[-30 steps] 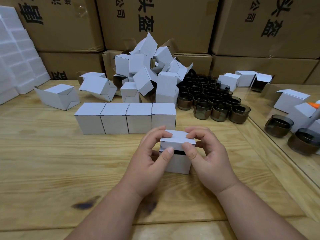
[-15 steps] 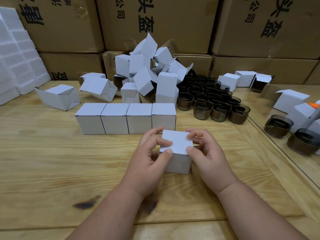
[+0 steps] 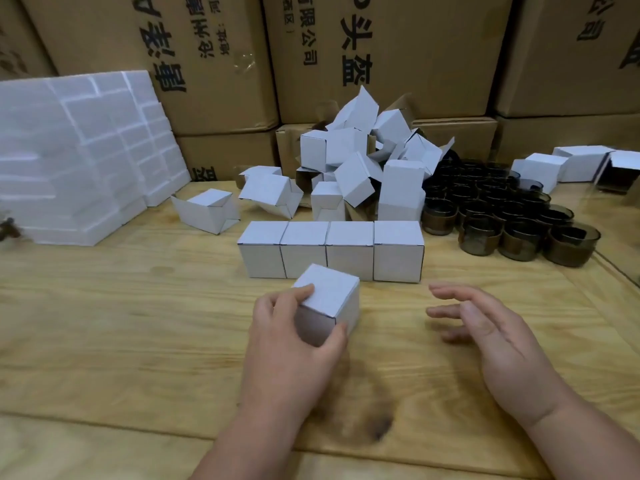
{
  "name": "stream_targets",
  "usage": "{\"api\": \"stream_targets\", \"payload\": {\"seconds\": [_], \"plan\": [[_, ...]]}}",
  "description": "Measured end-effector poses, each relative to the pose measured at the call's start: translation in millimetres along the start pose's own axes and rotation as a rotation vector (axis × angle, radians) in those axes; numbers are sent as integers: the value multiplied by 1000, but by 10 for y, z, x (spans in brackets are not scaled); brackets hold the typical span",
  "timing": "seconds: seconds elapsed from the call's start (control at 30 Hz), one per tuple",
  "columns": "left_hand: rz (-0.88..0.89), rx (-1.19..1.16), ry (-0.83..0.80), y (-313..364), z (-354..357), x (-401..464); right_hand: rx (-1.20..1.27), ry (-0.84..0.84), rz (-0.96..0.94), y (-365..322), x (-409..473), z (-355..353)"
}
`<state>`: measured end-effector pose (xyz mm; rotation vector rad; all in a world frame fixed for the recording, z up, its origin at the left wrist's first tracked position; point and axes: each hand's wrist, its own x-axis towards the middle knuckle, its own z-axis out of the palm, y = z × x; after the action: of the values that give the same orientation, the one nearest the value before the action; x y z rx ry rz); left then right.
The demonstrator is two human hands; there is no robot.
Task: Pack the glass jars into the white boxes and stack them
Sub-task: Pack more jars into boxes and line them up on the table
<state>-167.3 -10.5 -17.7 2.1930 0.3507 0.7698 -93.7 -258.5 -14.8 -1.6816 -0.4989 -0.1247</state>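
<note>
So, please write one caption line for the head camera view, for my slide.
Left hand grips a closed white box before a row of four boxes; right hand open.

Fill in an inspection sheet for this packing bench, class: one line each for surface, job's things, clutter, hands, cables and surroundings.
Surface: wooden table, dark stain near the front edge.
Job's things: closed white box held; row of four closed boxes behind it; glass jars grouped at right.
Clutter: heap of open boxes; foam sheets at left.
Hands: left hand grips the box; right hand open, holding nothing.
Cables: nothing seen.
Surroundings: stacked brown cartons behind.
</note>
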Motion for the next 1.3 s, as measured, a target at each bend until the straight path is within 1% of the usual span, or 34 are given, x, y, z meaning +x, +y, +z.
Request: {"api": "stream_targets", "payload": {"seconds": [0.13,0.27,0.57,1.1,1.23,1.3], "plan": [[-101,68,122,-326,-329,242,-5,45,9,46,15,-5],[-160,67,178,-471,-425,439,-9,39,-20,72,29,10],[-134,55,196,-590,-361,557,-8,45,-21,136,44,-11],[-133,57,175,-627,-309,657,-6,42,-13,57,45,13],[-135,82,170,-568,-319,631,-8,52,-12,52,43,17],[-127,152,204,-500,-322,609,-13,60,-4,41,41,23]]}}
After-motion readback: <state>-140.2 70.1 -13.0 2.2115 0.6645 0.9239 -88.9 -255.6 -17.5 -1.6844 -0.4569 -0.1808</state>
